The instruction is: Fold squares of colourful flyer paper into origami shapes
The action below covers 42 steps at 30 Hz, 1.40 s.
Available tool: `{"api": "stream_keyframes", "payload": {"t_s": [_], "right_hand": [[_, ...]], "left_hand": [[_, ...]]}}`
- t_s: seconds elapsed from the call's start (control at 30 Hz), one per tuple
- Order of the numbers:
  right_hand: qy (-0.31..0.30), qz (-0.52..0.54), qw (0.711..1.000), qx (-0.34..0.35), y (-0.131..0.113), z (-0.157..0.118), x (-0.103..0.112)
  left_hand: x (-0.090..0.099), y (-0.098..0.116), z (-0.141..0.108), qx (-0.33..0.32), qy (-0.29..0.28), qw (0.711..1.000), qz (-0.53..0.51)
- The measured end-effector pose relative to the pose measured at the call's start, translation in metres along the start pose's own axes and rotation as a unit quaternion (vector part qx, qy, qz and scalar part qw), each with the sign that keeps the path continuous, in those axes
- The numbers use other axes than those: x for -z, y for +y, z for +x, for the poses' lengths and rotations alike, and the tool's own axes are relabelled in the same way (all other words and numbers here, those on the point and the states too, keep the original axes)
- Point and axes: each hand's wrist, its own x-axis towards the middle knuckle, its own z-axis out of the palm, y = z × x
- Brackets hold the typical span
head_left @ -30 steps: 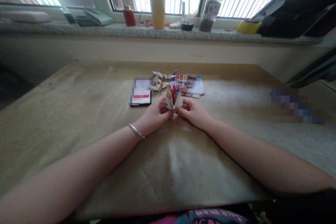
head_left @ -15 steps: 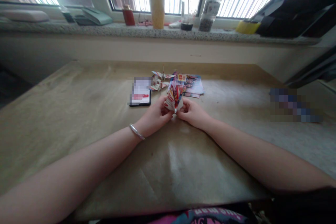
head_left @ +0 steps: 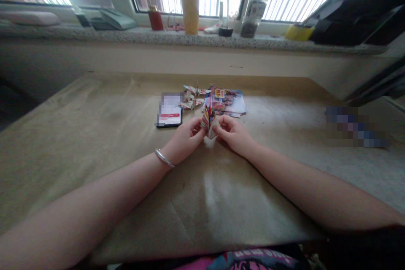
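Observation:
A small folded piece of printed paper [head_left: 209, 124], white with red and yellow, is held upright between my two hands above the table. My left hand [head_left: 189, 134] pinches its left side between thumb and fingers; a silver bangle is on that wrist. On the right side, my right hand [head_left: 233, 133] grips the paper with thumb and fingertips. Just beyond lie folded paper figures [head_left: 193, 98] with pointed tips, beside a stack of printed sheets [head_left: 234, 101].
A phone [head_left: 171, 112] lies left of the paper figures on the table [head_left: 126, 202]. At the far right is a blurred flat item [head_left: 354, 127]. Behind, the windowsill [head_left: 142, 36] carries a red bottle [head_left: 155, 19], a tall yellowish cylinder [head_left: 190, 4], jars and a black bag [head_left: 357, 12].
The folded paper looks narrower and more closed than before. My right hand's thumb has moved up onto its right side, and my left hand has shifted slightly.

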Motion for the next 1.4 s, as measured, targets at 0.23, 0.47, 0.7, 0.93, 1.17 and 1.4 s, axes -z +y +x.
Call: {"api": "stream_keyframes", "payload": {"t_s": [0.23,0.47,0.7,0.93,1.17,1.4], "right_hand": [[0.0,-0.028,0.999,0.025,0.001,-0.001,-0.002],[0.044,-0.008,0.997,0.06,-0.003,-0.004,-0.005],[0.043,-0.003,0.997,0.071,0.0,-0.001,-0.005],[0.054,0.02,0.995,0.087,-0.002,-0.004,-0.008],[0.089,-0.02,0.989,0.113,-0.004,-0.006,-0.005],[0.094,-0.077,0.986,0.116,-0.009,-0.009,-0.01]], "left_hand": [[0.002,-0.006,0.001,-0.033,0.048,0.991,-0.117],[0.003,-0.007,0.002,-0.031,0.038,0.99,-0.135],[0.002,-0.003,0.0,-0.041,0.038,0.983,-0.176],[0.004,-0.002,0.0,-0.039,0.064,0.983,-0.168],[0.003,0.001,-0.002,-0.046,0.065,0.983,-0.168],[0.003,0.005,-0.004,-0.064,0.053,0.987,-0.139]]}}
